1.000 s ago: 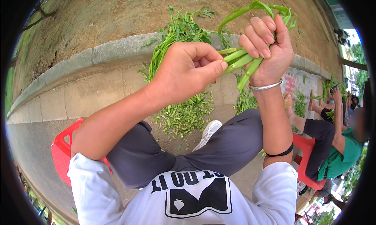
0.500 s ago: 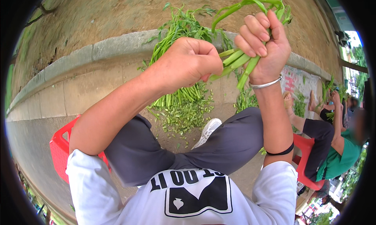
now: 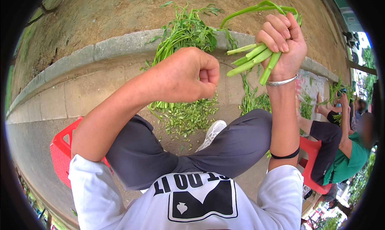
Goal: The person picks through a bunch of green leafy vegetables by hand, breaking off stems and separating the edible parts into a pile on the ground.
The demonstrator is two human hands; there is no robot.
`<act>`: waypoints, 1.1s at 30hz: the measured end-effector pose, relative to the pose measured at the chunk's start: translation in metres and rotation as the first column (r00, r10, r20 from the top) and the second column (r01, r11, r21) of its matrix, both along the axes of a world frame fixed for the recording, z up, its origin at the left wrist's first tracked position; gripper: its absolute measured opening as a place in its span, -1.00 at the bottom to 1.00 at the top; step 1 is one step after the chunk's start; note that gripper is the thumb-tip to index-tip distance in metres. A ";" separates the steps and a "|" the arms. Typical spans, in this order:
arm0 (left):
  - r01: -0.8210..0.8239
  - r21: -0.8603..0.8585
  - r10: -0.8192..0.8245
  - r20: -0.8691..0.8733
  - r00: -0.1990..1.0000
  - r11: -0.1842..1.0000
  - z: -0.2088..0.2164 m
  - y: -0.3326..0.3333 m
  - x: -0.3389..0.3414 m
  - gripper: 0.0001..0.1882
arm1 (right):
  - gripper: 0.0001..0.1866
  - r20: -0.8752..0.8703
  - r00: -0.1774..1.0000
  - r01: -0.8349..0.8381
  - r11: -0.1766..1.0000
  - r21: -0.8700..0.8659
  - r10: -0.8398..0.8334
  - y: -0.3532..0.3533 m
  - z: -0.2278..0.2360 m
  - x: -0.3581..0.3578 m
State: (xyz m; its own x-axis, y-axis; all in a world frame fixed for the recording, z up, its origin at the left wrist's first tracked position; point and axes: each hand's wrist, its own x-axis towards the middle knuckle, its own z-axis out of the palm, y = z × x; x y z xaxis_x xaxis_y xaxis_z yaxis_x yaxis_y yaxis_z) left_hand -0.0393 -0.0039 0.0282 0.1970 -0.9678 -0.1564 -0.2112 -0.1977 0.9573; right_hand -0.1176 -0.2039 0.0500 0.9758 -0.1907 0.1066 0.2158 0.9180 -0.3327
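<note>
A bunch of green water spinach stalks (image 3: 250, 58) is gripped in my right hand (image 3: 284, 47), raised at the upper right. The thick cut ends point left and down, while one long stem arches over the top of the fist. My left hand (image 3: 192, 75) hovers left of those ends, not touching them. Its fingers are curled closed, and whatever they may hold is hidden. Behind and beyond it lies a leafy pile of the same greens (image 3: 188, 31) against the kerb. Below on the ground, short chopped stem bits (image 3: 184, 120) are scattered.
A stone kerb (image 3: 116, 45) curves across, with bare soil beyond it. More greens (image 3: 254, 101) lie by my right knee. Red plastic stools (image 3: 60, 154) stand at left and right. At the far right sits a person in a green shirt (image 3: 349, 158), holding greens.
My left hand has pulled away from the stalk ends, to the left and slightly down. My right hand has shifted a little to the right with the bunch.
</note>
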 end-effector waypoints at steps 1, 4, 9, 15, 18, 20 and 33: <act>-0.017 -0.026 0.018 0.042 0.999 0.999 0.000 0.001 0.000 -0.94 | -0.74 -0.005 1.000 -0.007 1.000 0.009 0.007 0.000 -0.001 0.000; -0.121 -0.058 0.122 0.018 0.992 0.991 -0.002 -0.002 0.000 -0.95 | -0.74 -0.011 0.999 -0.035 0.997 0.063 0.035 0.001 -0.002 0.001; -0.247 -0.046 0.232 -0.217 0.948 0.968 0.009 -0.007 -0.004 -0.91 | -0.72 -0.047 0.997 -0.063 0.996 0.060 0.066 0.005 -0.002 0.001; -0.314 -0.205 0.311 -0.049 0.949 0.927 -0.003 -0.010 -0.012 -0.92 | -0.72 -0.056 0.996 -0.073 0.997 0.018 0.073 0.011 -0.001 0.003; -0.305 -0.243 0.318 0.012 0.948 0.921 -0.005 -0.010 -0.013 -0.93 | -0.72 -0.059 0.995 -0.075 0.997 0.008 0.075 0.013 -0.002 0.004; -0.292 -0.251 0.313 0.048 0.949 0.923 -0.003 -0.010 -0.012 -0.94 | -0.72 -0.057 0.995 -0.077 0.997 0.003 0.077 0.013 -0.002 0.004; -0.261 -0.291 0.319 0.173 0.932 0.920 0.002 -0.012 -0.013 -0.93 | -0.72 -0.067 0.995 -0.082 0.996 -0.028 0.080 0.018 -0.005 0.004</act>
